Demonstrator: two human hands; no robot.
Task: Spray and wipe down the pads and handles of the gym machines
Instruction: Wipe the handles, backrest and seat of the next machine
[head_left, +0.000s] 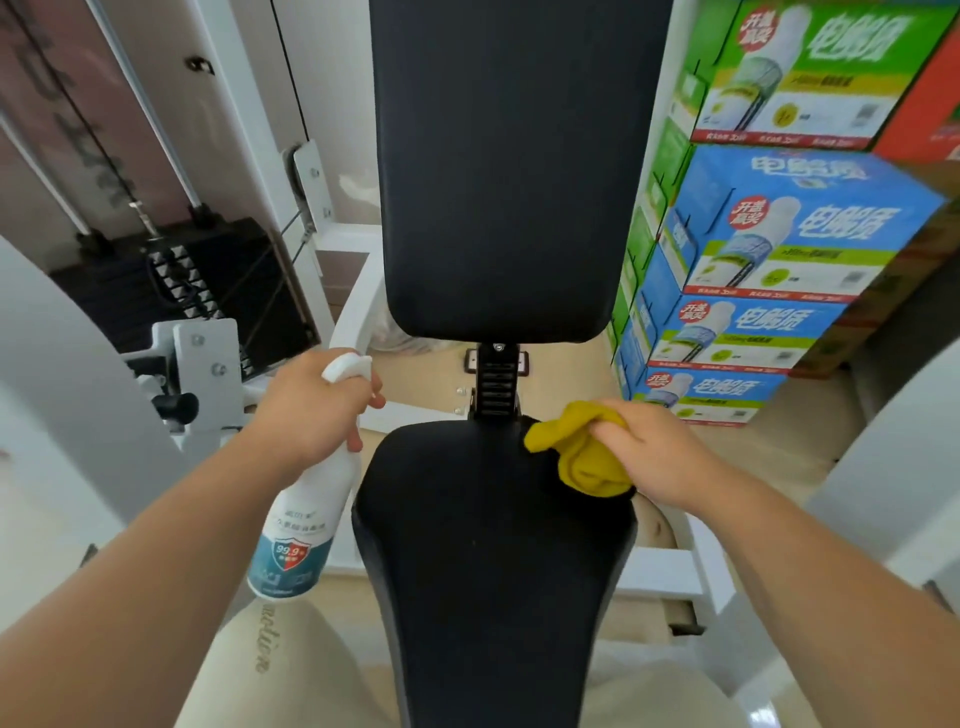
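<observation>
Seat pad (493, 545) black, smooth, below upright black back pad (511, 171). Right hand (649, 452) presses bunched yellow cloth (582, 452) on seat's right rear corner. Left hand (311, 405) grips white spray bottle (306, 519), blue label.

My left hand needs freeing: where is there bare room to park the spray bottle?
For the spray bottle: the seat pad is bare left of the yellow cloth and toward you. Crowded: its far right corner, where the right hand grips the cloth.

Spray bottle (304, 525): "99.9" on shield label. Stacked cartons (769, 228): large Chinese characters, small print illegible.
</observation>
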